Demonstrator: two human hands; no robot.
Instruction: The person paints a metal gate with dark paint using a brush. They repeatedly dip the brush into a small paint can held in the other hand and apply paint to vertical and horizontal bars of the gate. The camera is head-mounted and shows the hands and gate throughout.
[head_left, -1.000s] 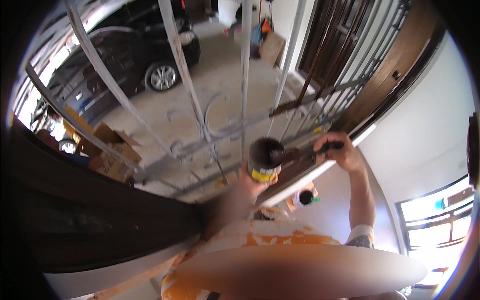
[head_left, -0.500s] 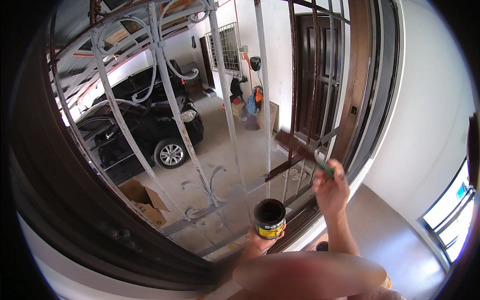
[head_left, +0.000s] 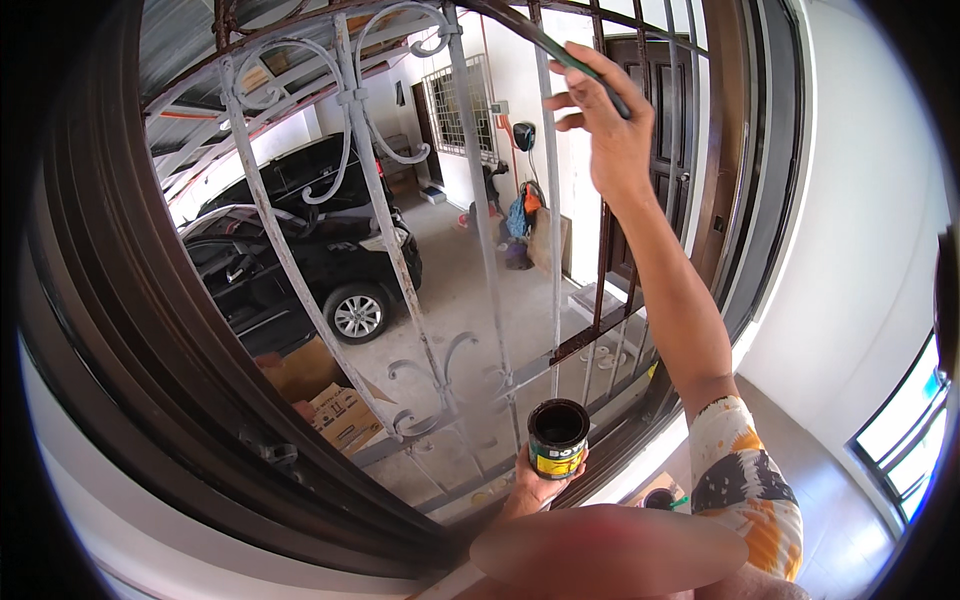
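The raised right hand [head_left: 610,130] grips a thin brush handle [head_left: 575,62] against the grille's [head_left: 370,190] top; below, the left hand [head_left: 535,482] cups the open paint tin [head_left: 558,438]. Steady, short strokes likely limit drips.

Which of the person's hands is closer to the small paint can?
The left hand. It grips the paint can from below, low in the picture. The right hand is raised far above it, holding a brush near the window grille.

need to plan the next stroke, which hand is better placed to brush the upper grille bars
Right. The right hand is raised at the upper grille with the brush in it; the left hand is low, holding the paint can.
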